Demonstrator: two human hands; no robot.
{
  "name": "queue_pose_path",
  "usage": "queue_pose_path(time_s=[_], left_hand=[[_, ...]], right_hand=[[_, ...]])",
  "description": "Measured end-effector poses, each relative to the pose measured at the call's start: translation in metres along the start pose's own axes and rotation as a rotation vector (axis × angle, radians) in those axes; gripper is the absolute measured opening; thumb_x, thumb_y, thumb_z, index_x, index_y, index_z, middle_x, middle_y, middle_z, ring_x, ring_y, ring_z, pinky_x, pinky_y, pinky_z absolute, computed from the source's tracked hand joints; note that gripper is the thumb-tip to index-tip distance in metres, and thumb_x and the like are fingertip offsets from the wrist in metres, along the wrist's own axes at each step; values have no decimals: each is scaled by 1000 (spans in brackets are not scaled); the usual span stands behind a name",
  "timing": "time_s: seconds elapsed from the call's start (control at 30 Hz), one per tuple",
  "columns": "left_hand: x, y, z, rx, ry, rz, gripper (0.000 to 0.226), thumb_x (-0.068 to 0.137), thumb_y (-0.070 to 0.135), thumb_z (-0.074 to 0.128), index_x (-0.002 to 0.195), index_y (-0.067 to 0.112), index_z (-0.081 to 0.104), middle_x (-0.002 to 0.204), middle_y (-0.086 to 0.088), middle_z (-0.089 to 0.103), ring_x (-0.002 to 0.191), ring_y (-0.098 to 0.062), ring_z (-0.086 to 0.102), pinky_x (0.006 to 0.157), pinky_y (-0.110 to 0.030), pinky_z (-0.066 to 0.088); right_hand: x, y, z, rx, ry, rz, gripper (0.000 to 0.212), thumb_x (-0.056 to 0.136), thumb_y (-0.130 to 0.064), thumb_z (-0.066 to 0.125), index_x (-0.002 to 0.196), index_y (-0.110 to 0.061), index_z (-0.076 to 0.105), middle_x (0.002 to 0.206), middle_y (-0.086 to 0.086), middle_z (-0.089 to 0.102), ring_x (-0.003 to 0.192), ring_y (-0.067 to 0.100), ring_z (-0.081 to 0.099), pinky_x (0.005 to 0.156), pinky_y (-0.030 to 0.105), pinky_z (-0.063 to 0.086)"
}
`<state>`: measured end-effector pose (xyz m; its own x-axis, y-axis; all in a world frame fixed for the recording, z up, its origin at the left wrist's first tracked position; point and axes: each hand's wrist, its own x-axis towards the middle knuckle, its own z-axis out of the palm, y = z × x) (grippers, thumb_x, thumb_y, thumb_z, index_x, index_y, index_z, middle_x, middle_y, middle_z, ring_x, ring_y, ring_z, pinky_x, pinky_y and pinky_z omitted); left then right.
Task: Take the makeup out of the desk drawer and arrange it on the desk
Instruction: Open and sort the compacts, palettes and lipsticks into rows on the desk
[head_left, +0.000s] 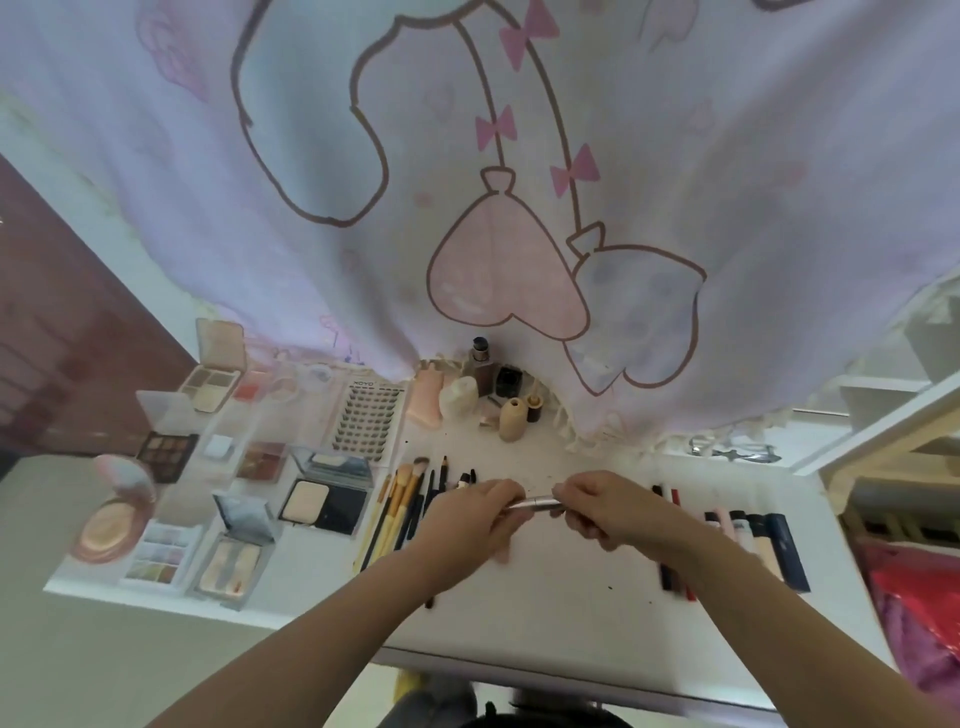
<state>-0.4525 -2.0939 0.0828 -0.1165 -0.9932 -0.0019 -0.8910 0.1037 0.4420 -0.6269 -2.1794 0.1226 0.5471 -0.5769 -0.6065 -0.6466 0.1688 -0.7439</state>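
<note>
Forearms come in from 6 o'clock and meet over the middle of the white tabletop (561, 613). Left hand (470, 519) and right hand (605, 512) each hold one end of a silver tube (535, 503), held level just above the tabletop at centre. Both grips narrow: left fingers pinch its left end, right fingers curl round its right end.

- 9 o'clock of the left hand: row of brushes (402, 506) and pencils lying side by side, partly under the left wrist.
- 3 o'clock of the right hand: row of tubes and sticks (748, 535), dark blue, cream, pink, red, partly hidden by the right forearm.
- Further out at 9 o'clock: open compacts and palettes laid flat: powder compact (319, 506), eyeshadow palette (166, 452), round highlighter (111, 527).
- 11 o'clock: lash tray (369, 415).
- 12 o'clock, at the back edge: cluster of bottles (511, 418) standing upright, one brown bottle (480, 369) tallest.
- Behind everything, pink cartoon curtain (519, 182) hanging down to the tabletop.
- 2 o'clock, far right: eyelash curler (727, 449) on the tabletop by a white shelf (883, 415).
</note>
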Motion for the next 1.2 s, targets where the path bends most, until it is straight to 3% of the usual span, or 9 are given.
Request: queue_pose_path(time_s=[0.1,0.23,0.37,0.53,0.67,0.8,0.93,1.07,1.2], left_hand=[[-1,-6,-8,-39,22,3,28,98,40,42,109,18,57,86,7,59,70,-9,52,65,-29,44],[-2,-5,-14,-55,32,37,28,98,39,42,108,19,57,87,7,60,69,-5,46,65,-25,41],[-4,-6,-15,-69,29,34,28,98,39,42,108,19,58,82,10,55,67,-6,46,62,-24,38],[-4,-3,-14,-83,43,73,40,94,49,34,107,19,58,85,6,62,70,-10,54,65,-29,46],[-3,-2,-9,-95,50,58,31,97,43,41,106,19,58,85,6,62,69,-10,55,64,-28,46],[0,3,-8,-101,51,55,28,98,41,41,106,20,57,82,7,60,68,-9,53,63,-25,43],[3,5,-6,-108,65,57,27,98,39,42,102,18,58,78,7,58,64,-9,50,59,-23,36],[7,7,-7,-92,56,54,28,98,40,41,105,18,58,82,6,60,65,-6,46,61,-23,37],[9,6,-8,-98,49,55,29,98,40,42,105,17,59,81,6,59,65,-6,45,59,-20,33]], right_hand=[[-4,-8,2,55,-6,-52,16,97,-25,49,94,-12,58,73,-2,56,63,9,47,50,18,38],[-6,-14,7,94,-45,-9,35,100,-36,39,90,-10,59,62,-2,43,49,8,34,45,18,27],[-7,-16,7,68,-49,-63,17,98,-24,47,95,-11,56,65,-3,45,53,7,36,47,17,28],[-8,-16,5,87,-63,13,39,101,-41,34,87,-10,56,59,-3,37,47,8,28,45,19,23],[-11,-15,0,52,-65,-33,18,98,-27,46,93,-12,55,70,-2,51,56,8,42,48,17,33],[-11,-12,-4,51,-37,34,39,99,-43,38,89,-11,59,63,-2,51,49,8,39,46,18,30],[-12,-10,-10,76,-49,-8,20,98,-28,47,91,-13,56,66,-3,50,48,6,36,44,16,27],[-11,-8,-12,84,-33,55,40,99,-42,38,87,-10,58,57,-4,47,43,6,34,43,17,25],[-10,-8,-15,66,-35,4,19,98,-29,47,90,-14,56,68,-3,51,51,6,38,45,16,28]])
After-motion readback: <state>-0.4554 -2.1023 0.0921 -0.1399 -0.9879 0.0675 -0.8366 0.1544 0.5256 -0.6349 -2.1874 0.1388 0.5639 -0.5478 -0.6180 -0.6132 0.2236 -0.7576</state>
